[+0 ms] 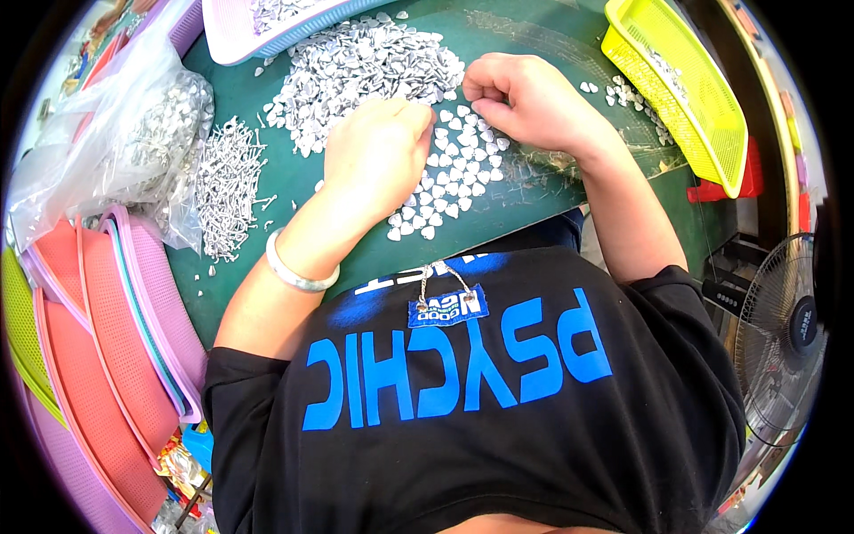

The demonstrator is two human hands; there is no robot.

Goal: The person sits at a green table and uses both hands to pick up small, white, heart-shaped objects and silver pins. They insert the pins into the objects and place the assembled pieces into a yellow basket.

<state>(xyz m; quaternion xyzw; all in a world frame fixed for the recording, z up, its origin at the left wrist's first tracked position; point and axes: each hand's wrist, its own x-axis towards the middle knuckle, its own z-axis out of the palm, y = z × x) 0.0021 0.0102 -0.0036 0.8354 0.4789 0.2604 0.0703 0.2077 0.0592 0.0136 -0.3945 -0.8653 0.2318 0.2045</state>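
My left hand [378, 147], with a pale bangle [301, 271] on its wrist, is curled at the near edge of a big heap of silver heart-shaped pieces [365, 67]. Its fingertips are mostly hidden behind the hand. My right hand [525, 98] is closed at the heap's right side, thumb against the bent fingers. Whatever either hand pinches is too small or covered to make out. Between and below the hands, loose silver hearts [454, 173] lie spread in a single layer on the green tabletop [525, 200].
Left of the heap lie a pile of small silver pins [229, 191] and a clear plastic bag [160, 133] of metal parts. Stacked pink baskets [116, 329] stand at the left. A lilac-and-blue tray [294, 31], a yellow basket [680, 98] and a fan [783, 329] surround the table.
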